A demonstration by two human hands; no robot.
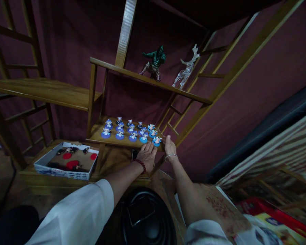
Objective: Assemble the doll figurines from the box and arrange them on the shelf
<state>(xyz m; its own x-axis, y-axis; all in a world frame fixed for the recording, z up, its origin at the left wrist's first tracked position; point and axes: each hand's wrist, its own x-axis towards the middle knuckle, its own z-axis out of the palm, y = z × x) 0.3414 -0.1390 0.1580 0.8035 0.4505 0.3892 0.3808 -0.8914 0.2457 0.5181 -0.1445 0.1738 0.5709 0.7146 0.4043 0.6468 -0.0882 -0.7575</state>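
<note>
Small figurines on blue and purple round bases stand in rows on the low wooden shelf (pixel 97 136). My left hand (pixel 147 156) lies at the shelf's front edge with its fingers stretched out, just below a blue-based figurine (pixel 156 141) at the front right corner. My right hand (pixel 170 146) is beside that same figurine, thumb raised and fingers partly hidden; contact is hard to make out. Neither hand visibly grips anything. Near the front row's left end stands a purple-based figurine (pixel 106 132). Dark figurines (pixel 130 123) make up part of the back row.
An open box (pixel 88 175) with red-based figurines sits at lower left. Above, a shelf board (pixel 132 74) carries a green hooded statue (pixel 156 61) and a clear deer figure (pixel 186 71). A round black object (pixel 153 228) stands below my arms. Wooden posts frame the right side.
</note>
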